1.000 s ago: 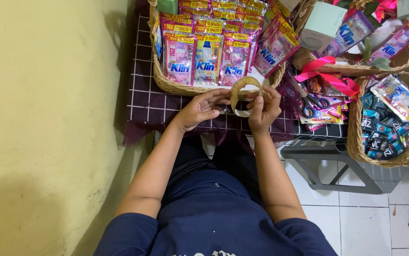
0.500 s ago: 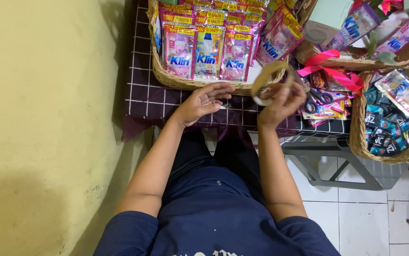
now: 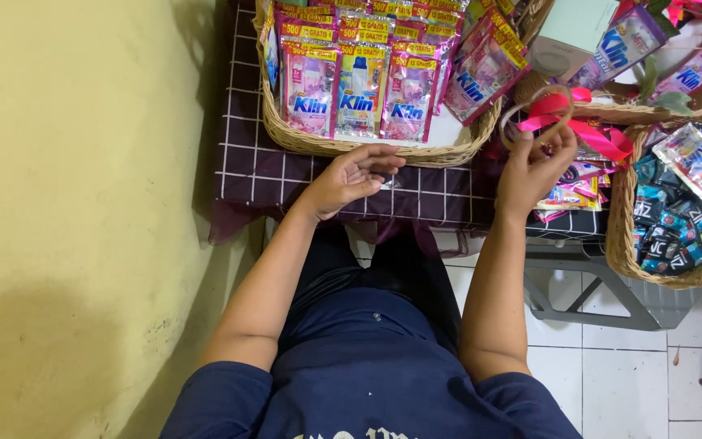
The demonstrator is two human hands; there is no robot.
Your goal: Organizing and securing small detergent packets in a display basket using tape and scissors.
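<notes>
My right hand (image 3: 530, 175) is raised at the right end of the table and grips a ring-shaped roll of clear tape (image 3: 530, 91) from below, holding it upright in front of a pink ribbon (image 3: 591, 132). My left hand (image 3: 349, 177) rests palm up on the dark grid-patterned tablecloth (image 3: 269, 175), fingers loosely curled, just in front of a wicker basket (image 3: 367, 148). A small shiny bit lies by its fingertips; I cannot tell whether it is tape. The basket holds rows of pink and blue sachets (image 3: 355, 81).
A second wicker basket (image 3: 621, 236) at the right holds dark and blue sachets (image 3: 668, 236). More sachets and a pale box fill a basket at the back right. A yellow wall (image 3: 66, 203) runs along the left. A grey frame (image 3: 595, 293) stands on the white tiled floor (image 3: 635, 382).
Both hands were together on the tape roll at the table's middle. My right hand has carried the roll to the right and up; my left hand let go and stayed in place.
</notes>
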